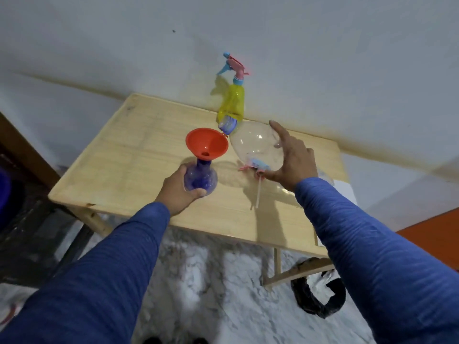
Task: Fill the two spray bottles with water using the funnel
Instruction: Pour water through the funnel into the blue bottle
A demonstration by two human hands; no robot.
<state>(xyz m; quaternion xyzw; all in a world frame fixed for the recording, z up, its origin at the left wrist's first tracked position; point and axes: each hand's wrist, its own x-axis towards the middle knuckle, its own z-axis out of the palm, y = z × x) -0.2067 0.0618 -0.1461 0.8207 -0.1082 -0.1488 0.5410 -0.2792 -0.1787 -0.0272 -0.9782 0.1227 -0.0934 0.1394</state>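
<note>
My left hand (177,188) grips the round body of a blue spray bottle (201,177), which stands without its head on the wooden table (119,155). A red funnel (207,147) sits in its neck. My right hand (291,157) holds the base of a clear plastic bottle (253,145) between thumb and spread fingers. That bottle is tilted, its ribbed mouth (227,125) right at the funnel's rim. A yellow spray bottle (232,103) with a pink and blue spray head (234,65) stands behind, by the wall.
A loose pink spray head with its dip tube (258,187) lies on the table under the clear bottle. The white wall runs along the table's far edge. A black object (318,296) lies on the marbled floor by the table leg.
</note>
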